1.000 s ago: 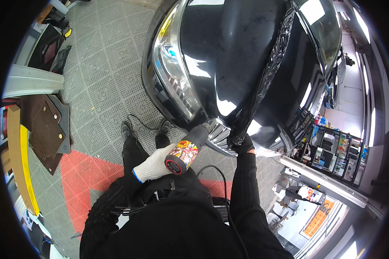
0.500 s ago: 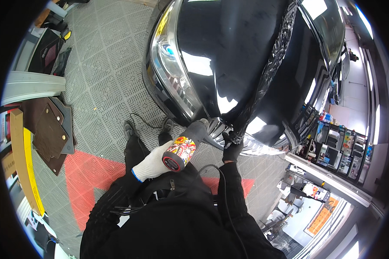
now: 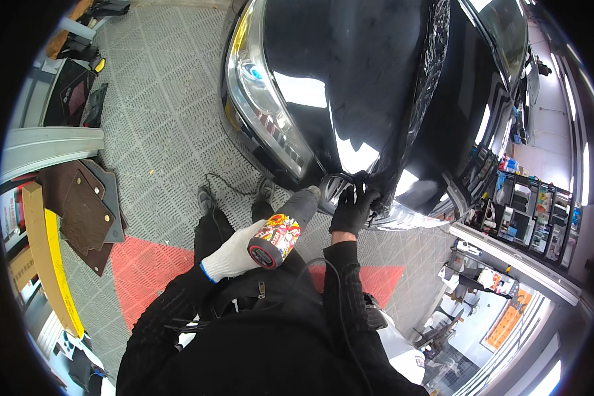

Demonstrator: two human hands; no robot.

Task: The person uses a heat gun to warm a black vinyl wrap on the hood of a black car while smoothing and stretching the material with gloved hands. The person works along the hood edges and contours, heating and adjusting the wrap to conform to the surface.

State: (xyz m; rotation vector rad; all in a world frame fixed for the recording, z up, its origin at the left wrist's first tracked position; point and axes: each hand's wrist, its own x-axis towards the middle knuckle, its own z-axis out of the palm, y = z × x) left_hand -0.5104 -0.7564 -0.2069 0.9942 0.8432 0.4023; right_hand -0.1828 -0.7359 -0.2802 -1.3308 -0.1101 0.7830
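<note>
In my left hand (image 3: 234, 254), in a white knit glove, is a heat gun (image 3: 278, 239) with a colourful patterned body and a dark nozzle. The nozzle points at the front edge of a glossy black car hood (image 3: 330, 39), close to the chrome grille (image 3: 335, 187). My right hand (image 3: 354, 210), in a black glove, lies at the hood's front edge beside the grille. Its fingers are apart, and the fingertips appear to touch the edge. A crumpled strip of dark glossy film (image 3: 431, 66) runs up the hood from near that hand.
The car's headlight (image 3: 261, 99) is left of the grille. A cord (image 3: 340, 290) passes over my right arm. Brown and grey mats (image 3: 89, 211) hang at the left beside a long yellow-edged board (image 3: 53, 264). A stocked shelf (image 3: 534, 214) stands at the right.
My right hand has shifted slightly up and turned, its fingers now spread over the hood edge. The heat gun stays near the grille, its nozzle slightly lower. The whole view has shifted a little.
</note>
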